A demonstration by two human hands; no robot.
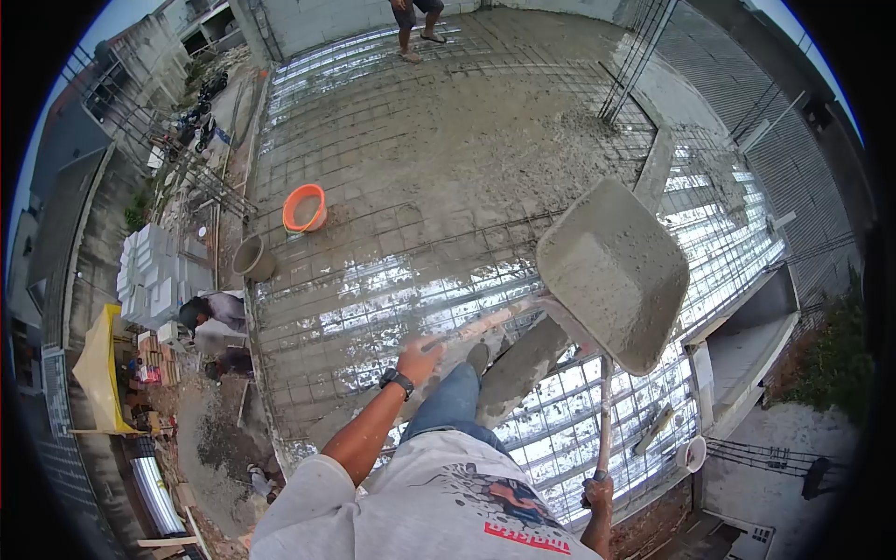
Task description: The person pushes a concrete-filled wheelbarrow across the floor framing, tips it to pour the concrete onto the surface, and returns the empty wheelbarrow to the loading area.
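My left hand (420, 361) is wrapped round the end of one handle of a wheelbarrow; a dark watch sits on that wrist. Lower right, my right hand (598, 492) grips the other handle, its fingers closed round the end. The wheelbarrow (611, 271) stands ahead of me to the right, its grey tray coated with wet concrete and holding no visible load. Its wheel is hidden. Under it lies a concrete-smeared board (523, 369) on the steel mesh.
Wet concrete (448, 140) covers much of the mesh and shiny metal decking (597, 429). An orange bucket (305, 208) and a grey bucket (254, 259) stand left, near the slab edge. Upright rebar (635, 65) rises at upper right. One person's legs (407, 28) show at the back; another person (219, 313) is below left.
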